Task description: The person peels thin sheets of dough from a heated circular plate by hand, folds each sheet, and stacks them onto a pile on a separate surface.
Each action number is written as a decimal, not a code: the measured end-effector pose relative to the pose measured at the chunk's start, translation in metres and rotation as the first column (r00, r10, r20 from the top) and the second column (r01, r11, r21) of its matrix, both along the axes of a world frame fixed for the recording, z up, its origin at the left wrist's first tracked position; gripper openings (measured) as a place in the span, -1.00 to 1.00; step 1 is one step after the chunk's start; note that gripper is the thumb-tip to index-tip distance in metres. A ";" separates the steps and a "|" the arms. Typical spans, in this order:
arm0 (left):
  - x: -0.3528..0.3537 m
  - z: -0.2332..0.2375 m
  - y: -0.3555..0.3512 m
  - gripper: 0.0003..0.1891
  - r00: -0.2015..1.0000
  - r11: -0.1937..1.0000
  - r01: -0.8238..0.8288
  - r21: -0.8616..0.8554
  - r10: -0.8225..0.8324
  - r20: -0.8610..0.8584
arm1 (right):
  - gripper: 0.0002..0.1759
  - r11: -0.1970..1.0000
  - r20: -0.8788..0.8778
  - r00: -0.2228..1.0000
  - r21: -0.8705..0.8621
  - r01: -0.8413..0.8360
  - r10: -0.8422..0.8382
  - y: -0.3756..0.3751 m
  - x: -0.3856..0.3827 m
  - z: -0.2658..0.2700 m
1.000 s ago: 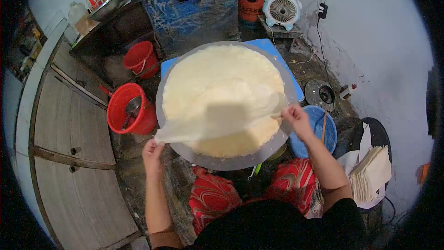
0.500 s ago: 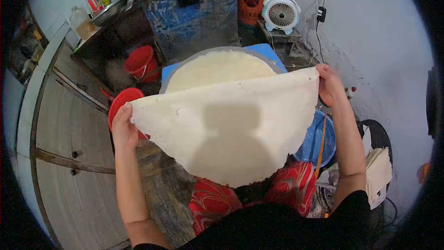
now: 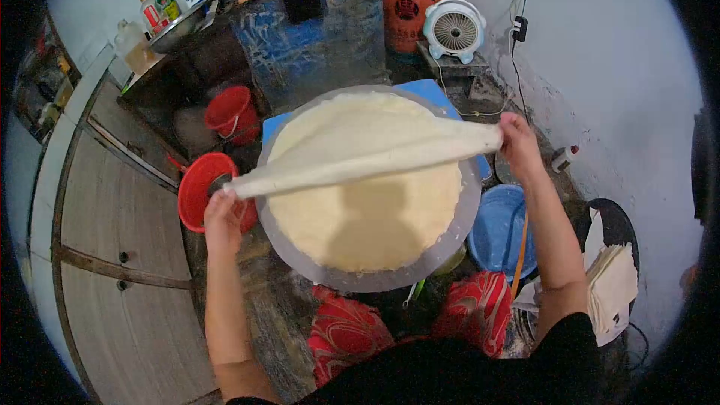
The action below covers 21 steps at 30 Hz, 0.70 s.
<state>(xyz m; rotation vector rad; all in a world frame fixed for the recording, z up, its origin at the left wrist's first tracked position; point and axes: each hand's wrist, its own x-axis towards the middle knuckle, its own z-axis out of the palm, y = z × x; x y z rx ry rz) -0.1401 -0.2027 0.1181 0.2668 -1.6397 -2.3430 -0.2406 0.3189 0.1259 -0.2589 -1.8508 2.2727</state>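
A wide, pale dough sheet (image 3: pixel 360 159) is stretched slantwise above a round grey board (image 3: pixel 367 279). My left hand (image 3: pixel 223 214) pinches its left end, beside a red basin. At the sheet's right end my right hand (image 3: pixel 519 142) grips the other corner, a little higher in view. The sheet's near edge hangs in a narrow fold, and its far part spreads over the back of the board. On the board lies a round, pale yellow layer (image 3: pixel 367 232) with a shadow across it. Whether the sheet touches this layer is unclear.
Red basin (image 3: pixel 196 193) and red bucket (image 3: pixel 231 111) stand left; a blue basin (image 3: pixel 504 229) sits right. Stacked pale sheets (image 3: pixel 611 289) lie at the lower right. Behind are a fan (image 3: pixel 455 30), an orange gas cylinder (image 3: pixel 405 11) and a blue-stained stove block (image 3: pixel 315 37).
The sheet's hanging near part has swung away from me, uncovering the front of the board and the yellow layer. My left hand has shifted right and down, my right hand slightly left and down.
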 end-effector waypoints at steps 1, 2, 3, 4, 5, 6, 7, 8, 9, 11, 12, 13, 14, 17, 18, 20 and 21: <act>0.014 -0.010 0.009 -0.77 0.996 1.000 -0.007 0.015 0.006 0.086 | -0.82 0.999 0.029 0.999 0.007 -0.046 0.046 0.005 0.008 -0.025; 0.021 -0.045 -0.001 -0.78 0.994 1.000 0.009 -0.011 -0.008 0.109 | -0.87 1.000 0.110 0.994 0.022 0.016 -0.018 0.002 0.020 -0.049; 0.035 -0.067 0.001 -0.80 0.986 0.994 -0.041 -0.102 0.057 0.158 | -0.87 0.997 0.181 0.983 0.075 -0.030 0.016 0.007 0.031 -0.075; 0.048 -0.087 0.003 -0.82 0.969 0.987 -0.041 -0.153 0.076 0.233 | -0.86 0.987 0.224 0.970 0.101 -0.121 0.096 0.016 0.040 -0.103; 0.062 -0.103 0.003 -0.89 0.935 0.973 -0.033 -0.230 0.111 0.338 | -0.85 0.996 0.286 0.958 0.085 -0.021 -0.004 0.011 0.051 -0.117; 0.073 -0.120 0.003 -0.89 0.933 0.972 -0.039 -0.231 0.118 0.341 | -0.85 0.996 0.289 0.957 0.084 -0.028 0.002 0.009 0.059 -0.123; 0.083 -0.132 0.006 -0.91 0.927 0.993 -0.081 -0.082 0.105 0.360 | -0.83 0.996 0.340 0.941 0.083 -0.030 0.000 0.009 0.066 -0.128; 0.090 -0.142 0.007 -0.93 0.922 0.990 -0.123 0.067 0.089 0.377 | -0.81 0.996 0.390 0.921 0.081 -0.031 -0.003 0.011 0.073 -0.133; 0.092 -0.139 0.013 -0.93 0.921 0.990 -0.126 0.065 0.092 0.379 | -0.77 0.989 0.376 0.920 0.051 -0.140 0.111 0.026 0.072 -0.151; 0.096 -0.127 0.025 -0.94 0.905 0.968 -0.203 0.151 0.127 0.406 | -0.77 0.972 0.300 0.953 0.208 -0.111 0.045 0.024 0.066 -0.163; 0.098 -0.126 0.023 -0.94 0.905 0.967 -0.202 0.153 0.125 0.406 | -0.77 0.931 0.213 0.977 0.359 -0.066 -0.013 0.026 0.065 -0.165; 0.098 -0.124 0.020 -0.94 0.911 0.985 -0.149 0.083 0.104 0.399 | -0.77 0.930 0.210 0.977 0.363 -0.063 -0.016 0.015 0.066 -0.142; 0.098 -0.122 0.018 -0.93 0.916 0.995 -0.095 0.010 0.083 0.392 | -0.77 0.626 -0.081 0.992 0.770 0.125 -0.099 0.002 0.067 -0.119; 0.085 -0.075 0.040 -0.94 0.942 0.949 -0.174 -0.263 0.238 0.235 | -0.77 0.470 -0.306 0.940 0.859 0.204 0.151 -0.069 0.074 -0.054; 0.078 -0.064 0.045 -0.94 0.956 0.947 -0.191 -0.258 0.240 0.171 | -0.75 0.503 -0.180 0.952 0.864 0.032 0.249 -0.094 0.075 -0.049; 0.061 -0.047 0.058 -0.92 0.967 0.941 -0.177 -0.288 0.220 0.125 | -0.74 0.503 0.008 0.830 0.792 -0.346 0.558 -0.156 0.092 -0.040; 0.055 -0.028 0.073 -0.92 0.969 0.947 -0.181 -0.264 0.217 0.115 | -0.64 0.401 -0.070 0.690 0.854 -0.331 0.720 -0.186 0.099 -0.027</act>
